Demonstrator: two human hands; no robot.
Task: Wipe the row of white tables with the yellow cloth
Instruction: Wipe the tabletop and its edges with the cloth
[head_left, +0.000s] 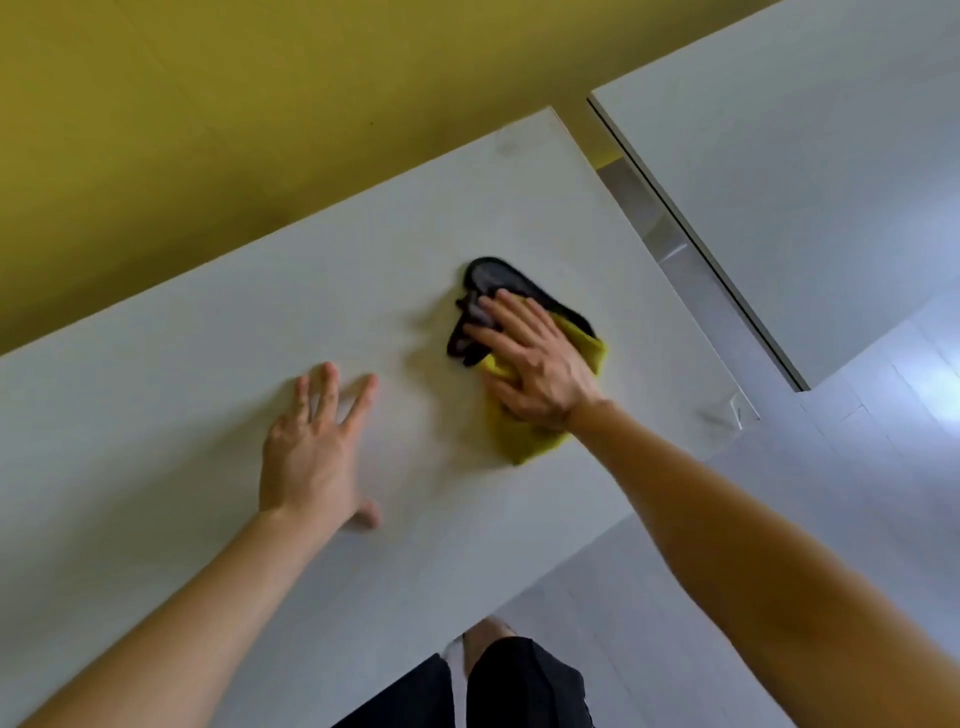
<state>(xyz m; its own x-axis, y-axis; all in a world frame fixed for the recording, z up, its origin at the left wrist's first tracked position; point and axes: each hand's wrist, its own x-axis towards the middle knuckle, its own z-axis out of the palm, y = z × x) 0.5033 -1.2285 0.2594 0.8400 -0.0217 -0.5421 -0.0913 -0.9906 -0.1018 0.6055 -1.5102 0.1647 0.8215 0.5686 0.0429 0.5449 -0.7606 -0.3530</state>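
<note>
A yellow cloth (524, 441) with a grey, black-edged side lies crumpled on the white table (208, 332) in front of me. My right hand (535, 364) presses flat on top of the cloth, fingers spread over its grey part. My left hand (311, 447) rests flat on the bare tabletop to the left of the cloth, fingers apart and holding nothing. A second white table (810, 171) stands to the right, separated from the first by a narrow gap.
A yellow wall (208, 104) runs along the far edge of the tables. Pale tiled floor (883, 467) shows at the right and below the near table edge. My legs in dark shorts (493, 686) stand at the table's near edge.
</note>
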